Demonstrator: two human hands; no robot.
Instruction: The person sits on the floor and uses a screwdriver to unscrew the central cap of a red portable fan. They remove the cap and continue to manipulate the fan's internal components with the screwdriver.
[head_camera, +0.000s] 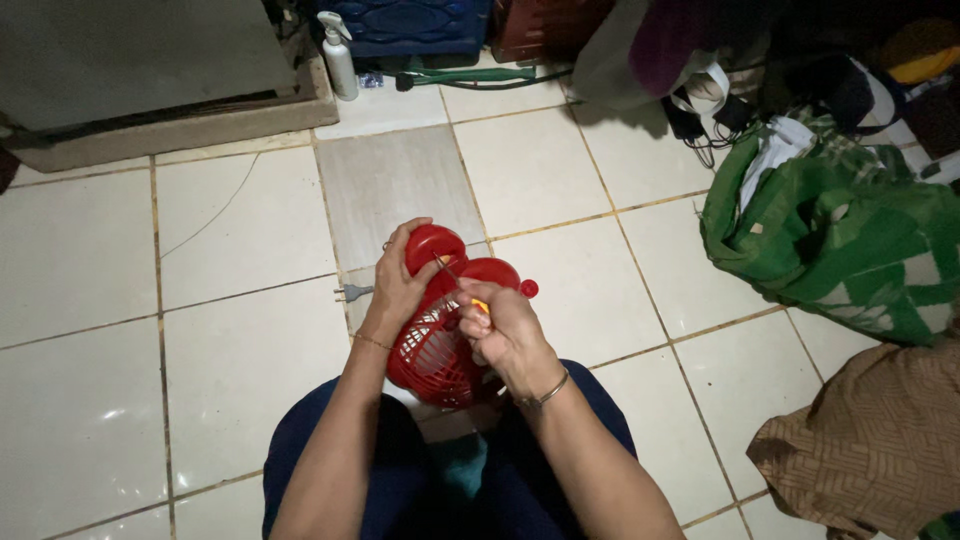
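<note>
On the tiled floor, near its upper left corner, a grey cabinet stands on a low plinth, and a white spray bottle stands upright just beside its right end. Lower down, a grey power plug lies on a tile just left of the left hand. That hand is closed around the rounded rear housing of a small red fan, fingers curled over the top of it. The fan rests tilted against the person's lap, its wire grille facing down toward the knees, near the middle of the floor. The right hand is clenched around an orange-handled screwdriver, whose thin shaft points up and left into the fan's housing. Both wrists carry thin bracelets. To the right, a green patterned bag sits against the floor's right edge, and a brown checked cloth lies at the lower right corner.
</note>
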